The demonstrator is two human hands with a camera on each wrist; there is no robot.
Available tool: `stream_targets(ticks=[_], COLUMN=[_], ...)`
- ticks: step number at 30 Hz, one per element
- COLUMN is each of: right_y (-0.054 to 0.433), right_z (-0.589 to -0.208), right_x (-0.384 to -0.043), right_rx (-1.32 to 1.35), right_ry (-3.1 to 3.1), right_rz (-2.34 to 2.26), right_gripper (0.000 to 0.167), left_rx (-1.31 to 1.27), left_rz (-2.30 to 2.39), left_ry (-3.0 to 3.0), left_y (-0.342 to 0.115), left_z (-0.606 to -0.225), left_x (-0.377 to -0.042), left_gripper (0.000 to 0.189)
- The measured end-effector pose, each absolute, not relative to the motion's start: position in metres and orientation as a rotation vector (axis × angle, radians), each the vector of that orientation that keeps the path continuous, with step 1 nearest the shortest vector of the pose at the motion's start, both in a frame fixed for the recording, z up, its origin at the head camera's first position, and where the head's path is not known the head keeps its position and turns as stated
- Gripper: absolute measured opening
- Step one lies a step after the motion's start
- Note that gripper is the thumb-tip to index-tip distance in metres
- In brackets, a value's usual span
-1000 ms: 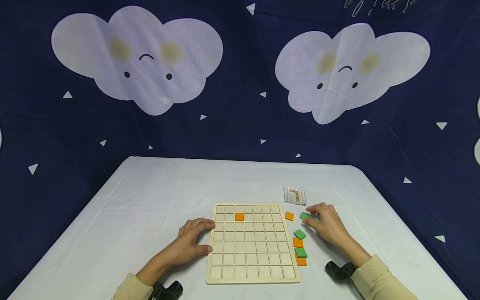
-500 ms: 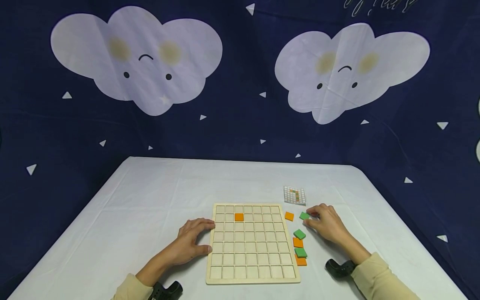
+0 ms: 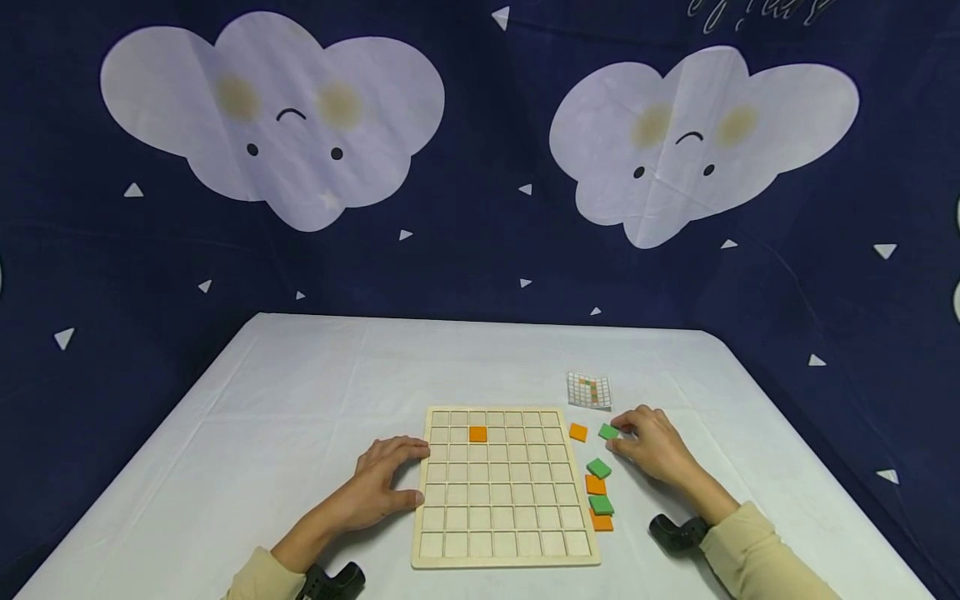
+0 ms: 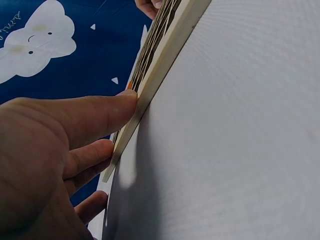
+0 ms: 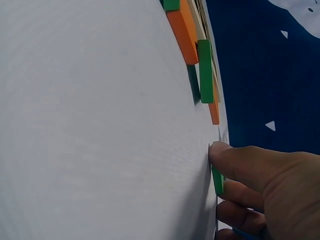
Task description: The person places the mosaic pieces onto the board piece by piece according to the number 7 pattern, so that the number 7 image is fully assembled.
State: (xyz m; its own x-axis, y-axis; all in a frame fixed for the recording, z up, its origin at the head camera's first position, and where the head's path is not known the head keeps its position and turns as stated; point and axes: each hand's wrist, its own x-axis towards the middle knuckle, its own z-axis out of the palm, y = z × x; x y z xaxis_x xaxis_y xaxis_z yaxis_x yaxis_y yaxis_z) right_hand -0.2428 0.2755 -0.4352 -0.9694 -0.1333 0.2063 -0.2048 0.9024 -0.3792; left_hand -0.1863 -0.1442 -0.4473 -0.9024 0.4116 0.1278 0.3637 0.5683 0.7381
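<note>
Positions match the earlier frame: right hand (image 3: 652, 447) pinches a flat green square tile (image 3: 607, 432); left hand (image 3: 381, 483), fingers wide, touches the gridded wooden board (image 3: 502, 495).

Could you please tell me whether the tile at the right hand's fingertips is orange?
No, in the head view the right hand has its fingertips at a green tile.
</note>
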Motion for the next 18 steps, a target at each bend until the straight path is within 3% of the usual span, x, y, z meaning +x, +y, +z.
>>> stream_targets(ticks=[18], right_y=[0.2779], right_z=[-0.4375], right_x=[-0.2432], right_rx=[0.236], right_ry=[-2.892], right_rz=[0.598], right_gripper=[0.027], left_rx=[0.652], left_rz=[1.258], left_ry=[2.736], left_y=[-0.1438], left_z=[-0.4488], left_x=[-0.1875], left_gripper=[0.054])
